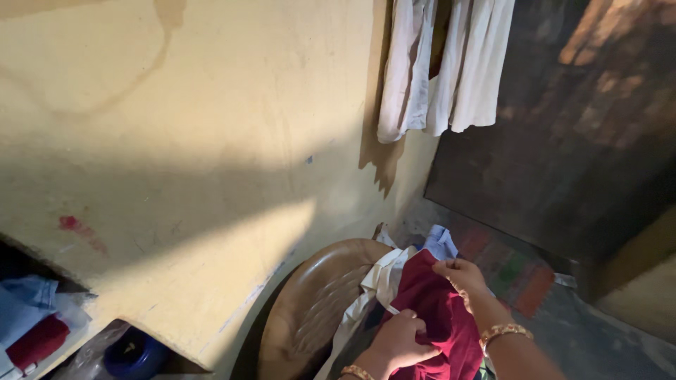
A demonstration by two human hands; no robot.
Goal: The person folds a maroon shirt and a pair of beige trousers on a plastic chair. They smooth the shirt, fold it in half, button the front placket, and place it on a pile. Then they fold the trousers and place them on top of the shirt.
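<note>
A dark red cloth (436, 320) lies over a brown plastic chair (317, 302) at the bottom middle of the head view. My left hand (401, 341) grips the red cloth low down, fingers closed on a fold. My right hand (461, 276) pinches the same cloth at its upper edge. Both wrists wear gold bangles. Under the red cloth lie a cream cloth (380, 278) and a pale blue cloth (440, 243), draped on the chair.
A yellow wall (190, 141) fills the left. White garments (443, 63) hang at the top. A dark wooden door (577, 127) stands at right. A wall niche at lower left holds blue and red cloth (32, 324). A blue container (134, 355) sits on the floor.
</note>
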